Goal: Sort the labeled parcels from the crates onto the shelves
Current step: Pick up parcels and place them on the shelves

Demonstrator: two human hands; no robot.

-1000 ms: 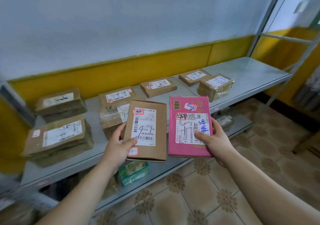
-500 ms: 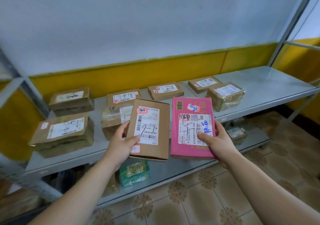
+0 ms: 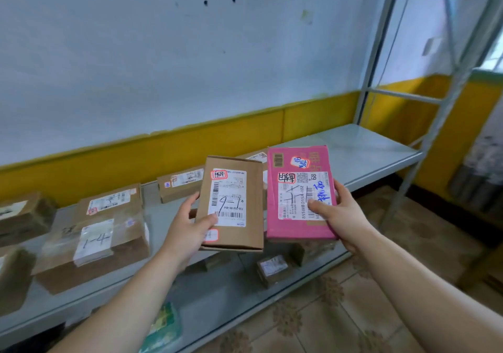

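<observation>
1. The left hand (image 3: 187,233) holds a brown cardboard parcel (image 3: 231,203) in the air over the front of the upper shelf (image 3: 367,156). Its fingers (image 3: 190,203) wrap behind the parcel's 8 o'clock corner, and the thumb presses on the label.
2. The right hand (image 3: 343,216) grasps a pink parcel (image 3: 296,189) at its 4 o'clock edge, thumb on the label.
3. Both grips sit off-centre, so I reckon either parcel could pivot and slip. It would drop toward the lower shelf (image 3: 217,298) or the tiled floor (image 3: 353,312) at 6 o'clock.
4. The parcels hang just beside each other, so swinging one may knock the other loose.
5. The right thumb covers part of the pink label, which invites a misread and a wrong slot.
6. At 8 o'clock lies the crowded stretch around the 1-4 parcel (image 3: 95,244). Setting a parcel down there could shove its neighbours.
</observation>
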